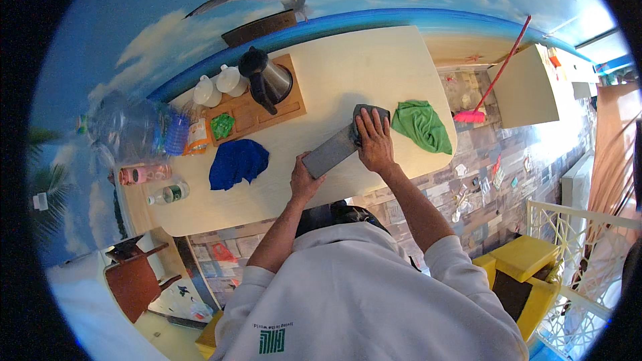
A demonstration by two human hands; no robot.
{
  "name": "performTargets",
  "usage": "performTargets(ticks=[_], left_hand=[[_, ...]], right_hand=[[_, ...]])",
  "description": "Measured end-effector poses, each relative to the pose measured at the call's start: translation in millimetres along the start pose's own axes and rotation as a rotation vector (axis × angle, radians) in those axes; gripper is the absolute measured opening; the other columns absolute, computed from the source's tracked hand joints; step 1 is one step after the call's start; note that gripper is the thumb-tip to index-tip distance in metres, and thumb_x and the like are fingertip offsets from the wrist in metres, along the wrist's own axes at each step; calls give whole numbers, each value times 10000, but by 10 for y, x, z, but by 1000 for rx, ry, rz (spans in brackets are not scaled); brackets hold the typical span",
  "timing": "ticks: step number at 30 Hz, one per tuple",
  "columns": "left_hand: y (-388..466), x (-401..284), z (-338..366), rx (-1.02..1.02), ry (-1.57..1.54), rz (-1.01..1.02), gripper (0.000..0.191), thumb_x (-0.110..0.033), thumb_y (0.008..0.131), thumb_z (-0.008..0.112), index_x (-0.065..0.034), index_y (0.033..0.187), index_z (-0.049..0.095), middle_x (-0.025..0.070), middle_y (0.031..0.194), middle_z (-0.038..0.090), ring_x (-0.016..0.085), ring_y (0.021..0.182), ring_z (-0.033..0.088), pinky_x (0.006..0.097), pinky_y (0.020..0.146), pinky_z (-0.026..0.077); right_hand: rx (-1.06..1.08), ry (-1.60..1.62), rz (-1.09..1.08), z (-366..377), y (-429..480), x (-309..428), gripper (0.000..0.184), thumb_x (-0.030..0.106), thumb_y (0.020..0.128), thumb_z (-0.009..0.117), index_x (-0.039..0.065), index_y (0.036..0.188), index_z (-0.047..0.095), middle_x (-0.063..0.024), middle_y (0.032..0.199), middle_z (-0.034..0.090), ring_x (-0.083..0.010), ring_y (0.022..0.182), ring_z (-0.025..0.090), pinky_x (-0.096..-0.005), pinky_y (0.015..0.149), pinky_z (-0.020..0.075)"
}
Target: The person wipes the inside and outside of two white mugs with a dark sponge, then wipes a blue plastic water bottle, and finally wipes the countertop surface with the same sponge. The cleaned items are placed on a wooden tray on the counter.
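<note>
A long grey rectangular box or block (330,150) is tilted across the pale table, its near end in the grip of my left hand (305,179). My right hand (375,146) lies with fingers stretched over a dark grey cloth (357,112) at the block's far end, pressing the cloth against it. That end is partly hidden by the hand and cloth. To the right of my right hand a green cloth (422,126) lies crumpled on the table (351,70). A dark blue cloth (238,164) is spread to the left of my left hand.
A wooden tray (293,95) at the back left bears a steel kettle (273,82) and a green packet (222,125). White cups (232,80) stand beside it. Bottles (170,194) line the left end. Litter and a red-handled broom (501,72) are on the right.
</note>
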State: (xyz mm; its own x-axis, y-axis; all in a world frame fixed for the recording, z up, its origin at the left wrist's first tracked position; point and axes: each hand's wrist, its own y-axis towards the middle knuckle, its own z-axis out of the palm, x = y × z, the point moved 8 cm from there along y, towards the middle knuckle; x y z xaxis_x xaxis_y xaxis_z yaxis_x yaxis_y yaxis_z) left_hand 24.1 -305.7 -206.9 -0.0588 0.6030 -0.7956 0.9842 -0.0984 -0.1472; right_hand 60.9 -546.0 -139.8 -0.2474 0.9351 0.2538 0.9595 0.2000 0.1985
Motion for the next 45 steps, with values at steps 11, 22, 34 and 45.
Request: performTargets(ticks=[11,22,34,45], left_hand=[[-1,372,205,-54,251,193,734,-278,799,824,-99,1416,469,185,1331,626,369,1207,624,459,1006,514],[5,137,81,12,-70,33,743,-144,731,886,-81,1356,488,163,1296,636,336,1213,630,430,1025,506],[29,163,90,1,-92,14,824,-245,685,912,-66,1359,474,179,1297,623,367,1215,622,448,1015,507],[144,793,489,47,-714,-72,649,-312,856,789,-82,1390,499,164,1322,632,323,1214,634,418,1019,515]], right_hand=[[128,263,-293,273,-282,1448,710,179,822,632,76,1509,485,-110,1648,362,-340,1557,249,-581,1259,155],[180,218,-395,118,-591,708,698,164,797,674,107,1476,521,-79,1634,389,-323,1546,277,-587,1260,180],[74,63,-8,186,-30,408,701,124,837,578,11,1515,444,-165,1663,309,-405,1550,228,-620,1244,145],[220,387,-506,234,-473,1321,683,181,815,637,56,1475,512,-101,1650,356,-343,1554,252,-574,1275,137]])
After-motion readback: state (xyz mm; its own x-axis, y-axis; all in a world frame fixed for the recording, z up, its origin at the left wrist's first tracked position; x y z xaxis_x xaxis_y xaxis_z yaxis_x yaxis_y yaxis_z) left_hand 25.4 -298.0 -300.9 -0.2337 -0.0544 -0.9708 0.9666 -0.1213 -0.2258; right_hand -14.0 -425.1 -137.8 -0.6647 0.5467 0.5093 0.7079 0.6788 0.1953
